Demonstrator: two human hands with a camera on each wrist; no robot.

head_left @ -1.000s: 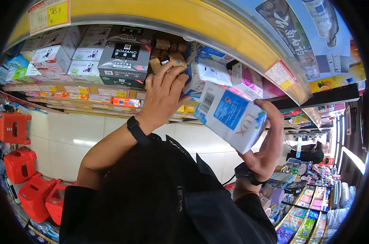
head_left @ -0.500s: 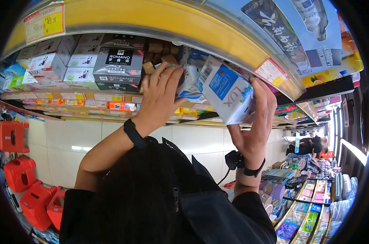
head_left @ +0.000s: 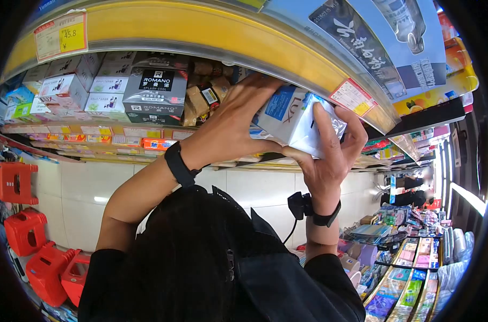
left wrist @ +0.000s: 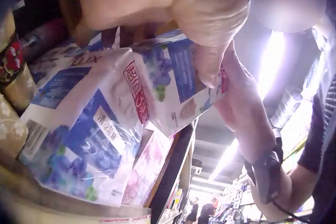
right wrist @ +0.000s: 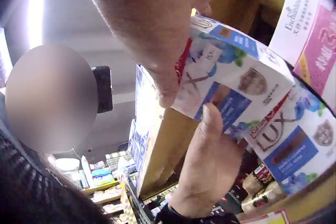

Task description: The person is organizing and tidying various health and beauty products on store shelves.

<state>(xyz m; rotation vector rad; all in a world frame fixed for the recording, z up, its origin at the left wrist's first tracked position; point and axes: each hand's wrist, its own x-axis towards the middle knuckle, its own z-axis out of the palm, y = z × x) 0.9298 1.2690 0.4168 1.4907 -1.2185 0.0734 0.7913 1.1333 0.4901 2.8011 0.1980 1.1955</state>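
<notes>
A white and blue LUX soap box point(head_left: 287, 115) is at the shelf's front, tilted, between both hands. My right hand point(head_left: 332, 139) grips its right end, with the thumb below and fingers over the end. My left hand point(head_left: 230, 126) reaches across the shelf front to the box's left side. In the right wrist view, the left thumb point(right wrist: 209, 124) lies against the printed face of the box point(right wrist: 236, 77); the other left fingers are mostly hidden behind it. In the left wrist view, another plastic-wrapped LUX box point(left wrist: 86, 134) stands right beside the held one.
Brown patterned packs point(head_left: 206, 99) and black ROMANO boxes point(head_left: 157, 88) stand left of the hands, with more LUX boxes point(head_left: 64, 88) farther left. A yellow shelf edge point(head_left: 201, 27) hangs over them. Red stools point(head_left: 26, 231) stand on the floor at the left.
My left hand has left the brown packs and moved right to the LUX soap box. My right hand has brought the box up to the shelf, turning it on the way.
</notes>
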